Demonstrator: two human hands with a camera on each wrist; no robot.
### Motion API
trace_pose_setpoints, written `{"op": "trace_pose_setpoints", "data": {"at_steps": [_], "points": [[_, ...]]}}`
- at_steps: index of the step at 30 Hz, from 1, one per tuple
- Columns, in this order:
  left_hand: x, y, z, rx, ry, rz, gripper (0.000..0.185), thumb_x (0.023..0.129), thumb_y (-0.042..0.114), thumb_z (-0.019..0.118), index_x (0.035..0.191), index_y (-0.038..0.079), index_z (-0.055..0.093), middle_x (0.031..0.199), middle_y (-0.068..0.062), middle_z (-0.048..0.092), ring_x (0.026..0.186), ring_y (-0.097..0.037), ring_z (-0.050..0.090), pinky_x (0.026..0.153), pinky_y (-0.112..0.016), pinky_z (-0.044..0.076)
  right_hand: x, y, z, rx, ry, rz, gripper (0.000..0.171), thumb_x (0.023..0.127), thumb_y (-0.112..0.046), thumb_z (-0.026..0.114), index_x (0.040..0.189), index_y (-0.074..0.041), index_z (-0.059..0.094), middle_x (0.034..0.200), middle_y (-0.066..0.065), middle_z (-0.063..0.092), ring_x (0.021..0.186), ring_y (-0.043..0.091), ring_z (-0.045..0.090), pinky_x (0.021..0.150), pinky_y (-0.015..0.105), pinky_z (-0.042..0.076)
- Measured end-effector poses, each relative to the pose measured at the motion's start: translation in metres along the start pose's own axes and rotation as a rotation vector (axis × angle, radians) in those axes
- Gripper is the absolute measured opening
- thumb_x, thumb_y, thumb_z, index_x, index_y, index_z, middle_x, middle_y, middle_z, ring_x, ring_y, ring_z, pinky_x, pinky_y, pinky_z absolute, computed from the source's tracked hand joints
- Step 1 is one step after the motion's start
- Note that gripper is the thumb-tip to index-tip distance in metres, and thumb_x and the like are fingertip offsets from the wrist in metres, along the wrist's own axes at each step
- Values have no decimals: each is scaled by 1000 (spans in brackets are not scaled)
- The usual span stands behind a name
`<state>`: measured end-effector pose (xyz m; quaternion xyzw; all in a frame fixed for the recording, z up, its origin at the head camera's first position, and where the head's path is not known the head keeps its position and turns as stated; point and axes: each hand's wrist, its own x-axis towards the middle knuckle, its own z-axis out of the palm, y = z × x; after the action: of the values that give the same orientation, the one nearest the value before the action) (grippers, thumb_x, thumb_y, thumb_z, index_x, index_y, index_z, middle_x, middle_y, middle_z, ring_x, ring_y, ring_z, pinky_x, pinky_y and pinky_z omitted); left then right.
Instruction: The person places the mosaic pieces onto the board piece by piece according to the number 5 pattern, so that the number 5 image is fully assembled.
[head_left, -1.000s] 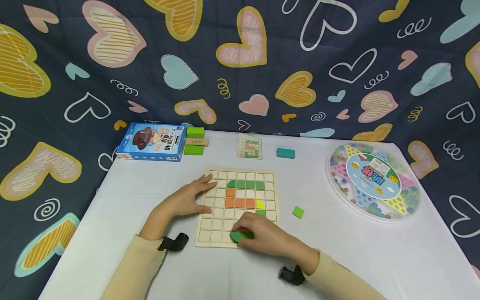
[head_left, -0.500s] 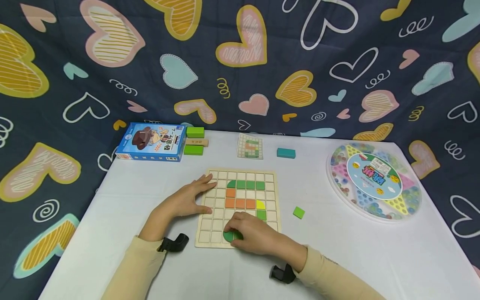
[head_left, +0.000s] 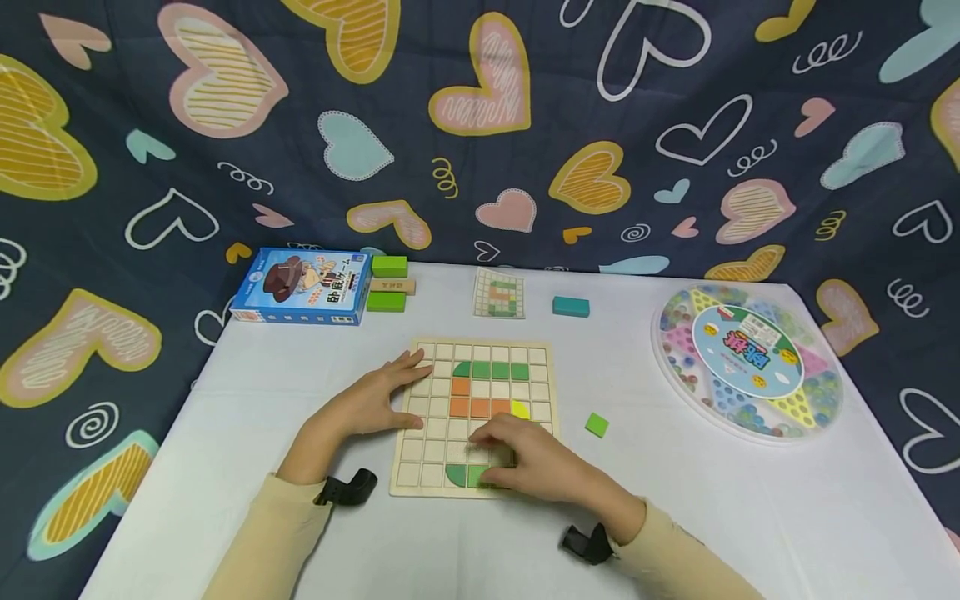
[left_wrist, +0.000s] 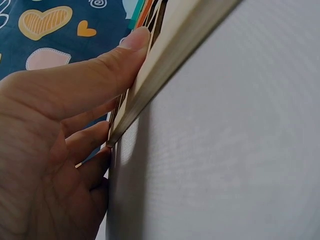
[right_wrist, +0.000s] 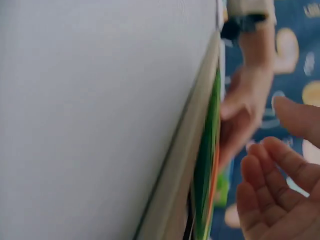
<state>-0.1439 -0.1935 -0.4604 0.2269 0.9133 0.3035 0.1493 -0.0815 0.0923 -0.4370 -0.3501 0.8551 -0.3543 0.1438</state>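
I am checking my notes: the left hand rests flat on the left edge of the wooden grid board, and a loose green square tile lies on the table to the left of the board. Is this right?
Not quite. The head view shows the green square tile lying to the right of the wooden grid board, not the left. The left hand does rest flat on the board's left edge.

Both arms wear long cream-coloured sleeves, soft and slightly creased, each ending just behind the wrist. Behind the left hand [head_left: 367,402], a black wrist mount [head_left: 347,486] sits at the cuff, a curved, hook-like plastic piece on the inner side of the arm. Behind the right hand [head_left: 536,462], a matching black mount [head_left: 587,543] clasps the wrist at the sleeve's edge. Both hands are bare, with short nails.
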Motion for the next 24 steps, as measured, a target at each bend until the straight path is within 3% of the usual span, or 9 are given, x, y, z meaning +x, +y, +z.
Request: {"op": "trace_pose_setpoints", "data": {"at_steps": [5, 12, 16, 24], "points": [[-1, 0, 0, 3, -3, -4, 83, 74, 36, 80, 145, 15, 41, 158, -4, 20, 145, -34, 14, 114, -57, 20, -32, 27, -26, 86, 123, 16, 42, 82, -19, 74, 120, -10, 60, 115, 2, 63, 103, 19, 61, 90, 36, 51], [-1, 0, 1, 2, -3, -5, 83, 74, 36, 79, 145, 15, 41, 158, -4, 20, 146, -32, 13, 115, -55, 20, -73, 69, -58, -25, 256, 232, 46, 78, -17, 77, 121, -11, 61, 117, 0, 63, 102, 17, 59, 88, 33, 50], [-1, 1, 0, 4, -2, -10, 83, 74, 36, 80, 145, 15, 41, 158, -4, 20, 146, -33, 13, 114, -55, 21, -82, 87, -67, -102, 238, 273, 45, 79, -13, 76, 121, -12, 62, 117, 0, 62, 104, 17, 58, 89, 33, 49], [-1, 1, 1, -1, -3, -4, 83, 74, 34, 80, 145, 15, 41, 158, -4, 21, 146, -32, 13, 115, -55, 20, -78, 99, -69, -191, 195, 220, 29, 82, -1, 69, 107, -14, 68, 109, -4, 59, 95, 10, 55, 83, 30, 51]]}}
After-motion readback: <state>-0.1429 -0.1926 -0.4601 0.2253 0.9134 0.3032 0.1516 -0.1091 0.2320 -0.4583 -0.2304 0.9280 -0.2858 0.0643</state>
